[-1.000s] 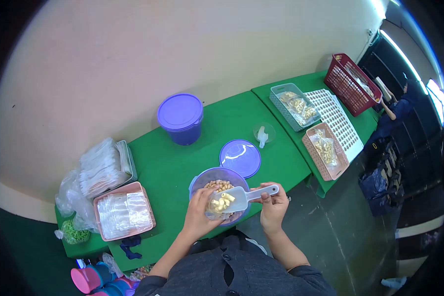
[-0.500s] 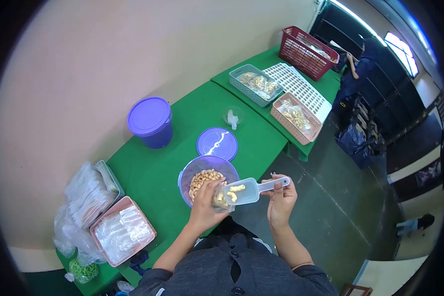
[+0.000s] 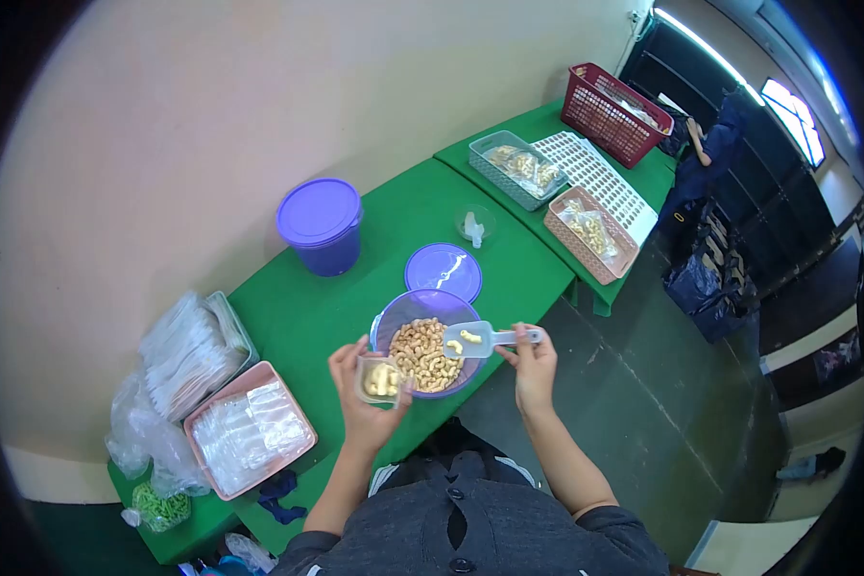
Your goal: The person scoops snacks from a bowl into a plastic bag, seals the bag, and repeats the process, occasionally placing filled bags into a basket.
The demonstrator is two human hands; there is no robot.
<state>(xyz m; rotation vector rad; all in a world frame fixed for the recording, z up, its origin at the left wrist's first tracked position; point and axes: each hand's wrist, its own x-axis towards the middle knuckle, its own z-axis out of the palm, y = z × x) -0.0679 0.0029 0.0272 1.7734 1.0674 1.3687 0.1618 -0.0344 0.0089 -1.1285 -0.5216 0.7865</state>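
Note:
My left hand (image 3: 363, 413) is closed around a small clear plastic bag (image 3: 365, 392) with pale curved snack pieces in it, just left of the purple tub. Between the fingers and thumb of my right hand (image 3: 536, 370) is the handle of a translucent plastic scoop (image 3: 480, 348). A few snack pieces lie in the scoop, which is over the tub's right side. Below it, the open purple tub (image 3: 409, 305) holds many tan curved snack pieces (image 3: 422, 355). Its round purple lid (image 3: 443, 273) lies flat on the table behind it.
On the green-covered table (image 3: 288, 326) stands a lidded purple bucket (image 3: 320, 230). To the left is a pink tray (image 3: 305, 437) of clear bags. Farther right are a green basket (image 3: 518, 192), a peach basket (image 3: 571, 245) and a maroon basket (image 3: 612, 120). A person (image 3: 715, 144) stands beyond.
My left hand has moved left with the bag, away from the scoop. The scoop in my right hand has shifted to above the tub. The head view has shifted slightly.

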